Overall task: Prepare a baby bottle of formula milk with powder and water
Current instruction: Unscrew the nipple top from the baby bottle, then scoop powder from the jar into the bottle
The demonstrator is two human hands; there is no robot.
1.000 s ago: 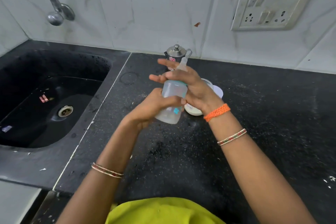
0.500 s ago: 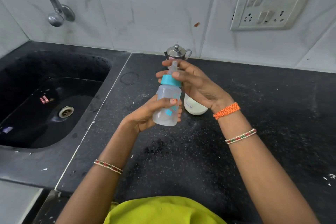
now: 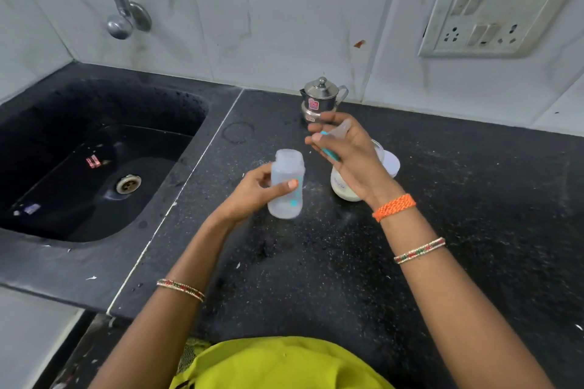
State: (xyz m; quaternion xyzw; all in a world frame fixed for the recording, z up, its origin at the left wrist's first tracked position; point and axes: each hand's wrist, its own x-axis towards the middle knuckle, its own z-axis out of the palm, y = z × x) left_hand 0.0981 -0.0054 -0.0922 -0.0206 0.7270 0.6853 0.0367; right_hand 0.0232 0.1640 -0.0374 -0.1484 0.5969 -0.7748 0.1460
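Observation:
My left hand (image 3: 252,193) grips a clear plastic baby bottle (image 3: 287,181) with teal markings, held upright just above the black counter, its mouth uncovered. My right hand (image 3: 344,151) holds the bottle's teal-ringed teat cap (image 3: 331,144), lifted to the right of the bottle's mouth. Behind my right hand, a white container (image 3: 339,188) of pale powder or milk rests on the counter, largely hidden by that hand, with a white lid (image 3: 392,163) beside it.
A small steel lidded jug (image 3: 320,99) stands by the tiled wall. The black sink (image 3: 94,167) with a drain lies to the left, under a curved tap (image 3: 117,14). A switch and socket panel (image 3: 493,12) hangs on the wall at right.
The teal teat cap has come off the bottle and moved right in my right hand. My left hand has lowered the now uncapped bottle slightly toward the counter.

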